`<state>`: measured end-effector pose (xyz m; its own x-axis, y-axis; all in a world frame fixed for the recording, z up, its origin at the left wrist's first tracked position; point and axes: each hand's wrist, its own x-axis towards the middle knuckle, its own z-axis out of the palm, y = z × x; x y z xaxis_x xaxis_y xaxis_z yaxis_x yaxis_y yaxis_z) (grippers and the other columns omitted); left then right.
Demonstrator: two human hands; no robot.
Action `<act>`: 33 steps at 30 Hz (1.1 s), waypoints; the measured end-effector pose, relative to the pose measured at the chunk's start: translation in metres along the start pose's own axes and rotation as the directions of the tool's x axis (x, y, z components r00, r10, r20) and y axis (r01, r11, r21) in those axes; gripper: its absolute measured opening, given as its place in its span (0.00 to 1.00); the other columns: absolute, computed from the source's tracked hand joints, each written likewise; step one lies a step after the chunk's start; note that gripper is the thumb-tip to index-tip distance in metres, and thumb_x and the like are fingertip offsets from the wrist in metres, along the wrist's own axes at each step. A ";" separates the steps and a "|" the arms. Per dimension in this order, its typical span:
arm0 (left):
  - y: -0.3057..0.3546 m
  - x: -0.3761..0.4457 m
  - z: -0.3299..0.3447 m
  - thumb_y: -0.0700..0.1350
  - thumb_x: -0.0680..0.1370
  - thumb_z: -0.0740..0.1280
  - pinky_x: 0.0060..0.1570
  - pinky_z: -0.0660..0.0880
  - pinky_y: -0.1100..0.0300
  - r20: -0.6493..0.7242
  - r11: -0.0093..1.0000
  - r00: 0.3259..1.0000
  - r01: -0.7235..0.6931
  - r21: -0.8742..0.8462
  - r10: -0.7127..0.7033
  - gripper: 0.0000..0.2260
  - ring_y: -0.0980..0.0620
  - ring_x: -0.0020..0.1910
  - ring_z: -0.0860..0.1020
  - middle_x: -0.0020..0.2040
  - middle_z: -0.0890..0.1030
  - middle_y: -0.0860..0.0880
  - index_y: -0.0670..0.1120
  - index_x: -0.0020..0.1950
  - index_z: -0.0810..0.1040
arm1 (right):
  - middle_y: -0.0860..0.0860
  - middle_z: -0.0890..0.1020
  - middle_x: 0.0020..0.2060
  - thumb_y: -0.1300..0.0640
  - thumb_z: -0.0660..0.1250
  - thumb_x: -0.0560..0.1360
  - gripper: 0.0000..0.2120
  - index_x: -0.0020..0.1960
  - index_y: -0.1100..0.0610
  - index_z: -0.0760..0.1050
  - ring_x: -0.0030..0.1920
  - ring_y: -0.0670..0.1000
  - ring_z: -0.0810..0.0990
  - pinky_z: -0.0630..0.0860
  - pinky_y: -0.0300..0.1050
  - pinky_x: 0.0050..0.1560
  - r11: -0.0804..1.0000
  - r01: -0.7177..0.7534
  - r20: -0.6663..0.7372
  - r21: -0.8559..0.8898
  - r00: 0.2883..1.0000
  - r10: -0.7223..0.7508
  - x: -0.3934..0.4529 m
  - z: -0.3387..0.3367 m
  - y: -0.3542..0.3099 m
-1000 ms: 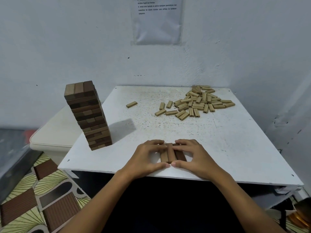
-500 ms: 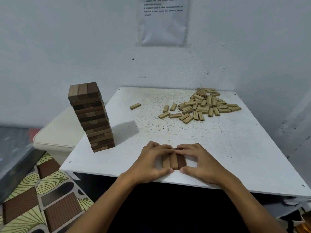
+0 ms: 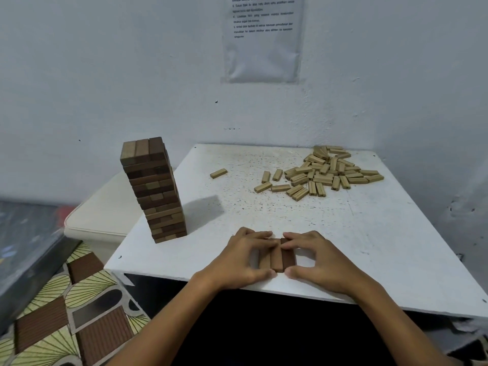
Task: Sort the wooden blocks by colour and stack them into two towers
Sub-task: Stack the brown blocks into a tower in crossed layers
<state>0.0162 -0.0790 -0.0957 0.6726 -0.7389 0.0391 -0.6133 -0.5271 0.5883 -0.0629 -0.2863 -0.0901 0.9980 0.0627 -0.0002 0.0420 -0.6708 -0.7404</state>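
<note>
Three dark brown blocks [image 3: 277, 257] lie side by side near the front edge of the white table [image 3: 369, 233]. My left hand [image 3: 243, 257] grips them from the left and my right hand [image 3: 314, 260] from the right, fingers at the far end, thumbs at the near end. A tall tower of dark brown blocks [image 3: 154, 188] stands at the table's left edge, leaning slightly. A heap of light tan blocks [image 3: 322, 171] lies at the back right. One tan block [image 3: 218, 173] lies alone at the back, left of the heap.
A cream cushioned seat [image 3: 103, 215] stands left of the table, behind the tower. The white wall [image 3: 132, 75] carries a printed sheet [image 3: 262, 38] above the table. Patterned flooring [image 3: 66, 313] shows at the lower left.
The view has tilted and shifted. Both hands stay pressed on the three dark blocks; the fingers have spread a little, showing more of the blocks' tops.
</note>
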 end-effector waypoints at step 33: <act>0.011 0.010 -0.005 0.51 0.70 0.67 0.76 0.54 0.57 -0.145 0.931 0.989 -0.072 -0.357 0.021 0.27 0.67 0.70 0.64 0.71 0.70 0.59 0.61 0.68 0.68 | 0.43 0.78 0.54 0.61 0.63 0.80 0.13 0.57 0.45 0.77 0.55 0.36 0.75 0.70 0.33 0.55 0.951 0.003 -0.337 0.308 0.936 0.106 -0.003 0.020 -0.020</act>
<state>0.0183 -0.0907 -0.0849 0.7126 -0.6810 0.1684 -0.4721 -0.2880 0.8332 -0.0680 -0.2589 -0.0889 0.9540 -0.2613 0.1474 0.0284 -0.4105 -0.9114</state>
